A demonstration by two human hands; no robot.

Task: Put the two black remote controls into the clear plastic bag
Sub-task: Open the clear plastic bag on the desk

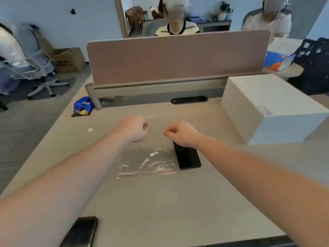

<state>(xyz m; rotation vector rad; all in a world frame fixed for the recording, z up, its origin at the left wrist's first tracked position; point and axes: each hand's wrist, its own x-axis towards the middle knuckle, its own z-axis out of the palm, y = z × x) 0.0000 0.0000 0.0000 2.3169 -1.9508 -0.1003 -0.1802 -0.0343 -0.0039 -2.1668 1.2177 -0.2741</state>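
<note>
You are looking down at a pale desk (160,202) with both bare forearms stretched out ahead of you. Your left hand (132,130) and your right hand (180,133) are held side by side, a little apart, each curled into a loose fist with fingertips pinched together. Both pinch the far edge of the clear plastic bag (147,162), which lies crinkled and mostly flat on the desk and reaches back toward you, its red-lined edge nearest you. One black remote control (187,156) lies at the right side of the bag, its far end hidden under your right hand; you cannot tell whether it is inside the bag or just beside it. A second flat black object (81,232) lies at the near left edge of the desk, partly under your left forearm. A large white box (272,107) stands on the far right of the desk, and a blue snack packet (82,106) lies far left. A brown divider panel (178,57) runs across the far edge
</note>
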